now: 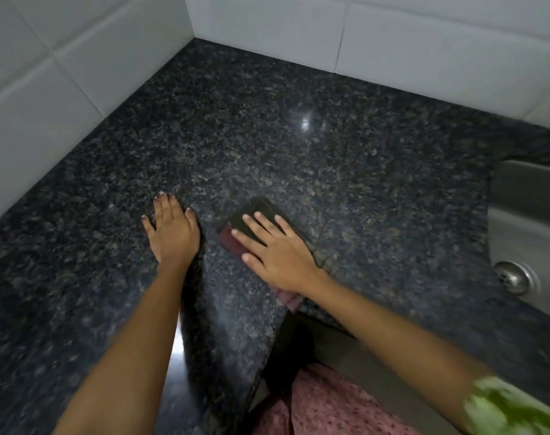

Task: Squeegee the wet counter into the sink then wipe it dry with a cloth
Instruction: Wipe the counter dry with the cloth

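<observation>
We note one granite surface (298, 146), hard, polished and probably slick where wet; one steel sink (524, 215) at its right edge; one cloth (254, 215), dark with a maroon border, soft, limp and light, best handled by flat pressure from above. Two hands: the right hand (276, 249) presses it, fingers straight; the left hand (171, 229) rests flat just beside it; no squeegee shows.

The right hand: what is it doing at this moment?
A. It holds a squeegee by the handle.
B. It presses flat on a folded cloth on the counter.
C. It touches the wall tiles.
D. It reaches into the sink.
B: the right hand lies with straight, spread fingers on the dark folded cloth on the granite counter.
</observation>
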